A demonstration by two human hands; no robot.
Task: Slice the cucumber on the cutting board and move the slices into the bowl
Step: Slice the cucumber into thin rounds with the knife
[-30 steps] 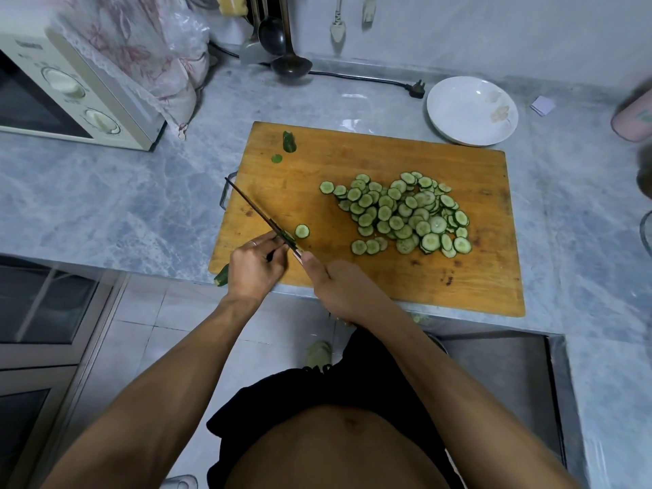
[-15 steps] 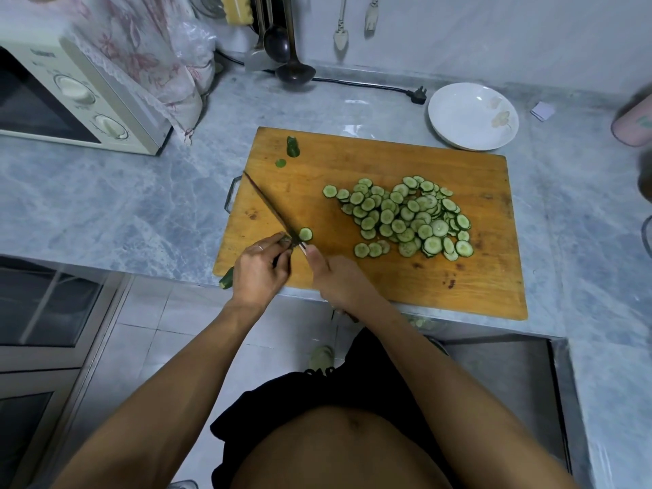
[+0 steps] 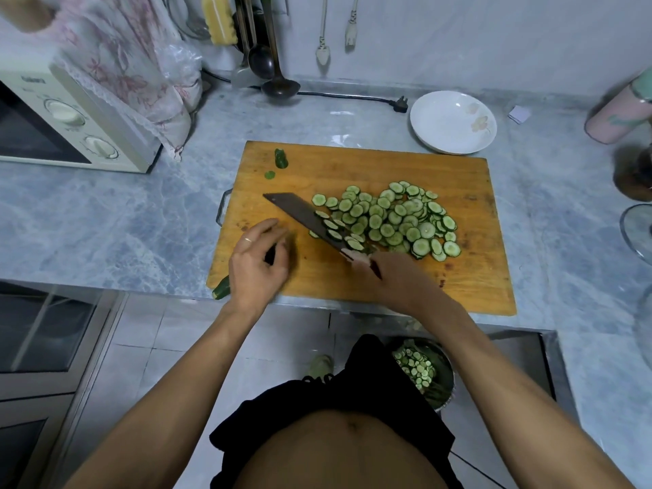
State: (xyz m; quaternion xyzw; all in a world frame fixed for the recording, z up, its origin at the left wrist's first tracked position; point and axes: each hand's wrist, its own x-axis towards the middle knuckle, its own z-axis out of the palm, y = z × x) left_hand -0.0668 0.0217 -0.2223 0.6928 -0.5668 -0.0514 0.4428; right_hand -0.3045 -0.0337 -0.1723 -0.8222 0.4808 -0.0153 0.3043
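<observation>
1. The right hand (image 3: 398,280) is gripping the dark broad-bladed knife (image 3: 310,220), carrying pale-green round cucumber slices (image 3: 395,217) on its flat above the orange wooden cutting board (image 3: 352,277).
2. The left hand (image 3: 257,262) is blurred; finger state cannot be told.
3. Likely next: holding the blade level while carrying it to the white shallow bowl (image 3: 453,123).

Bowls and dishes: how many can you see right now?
2: a white dish on the counter behind the cutting board, and a metal bowl of slices low by the person's right side, partly hidden.

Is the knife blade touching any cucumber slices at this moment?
Touching. The head view shows the knife blade, held by the right hand, lying tilted with several cucumber slices resting flat on its face beside the pile.
</observation>
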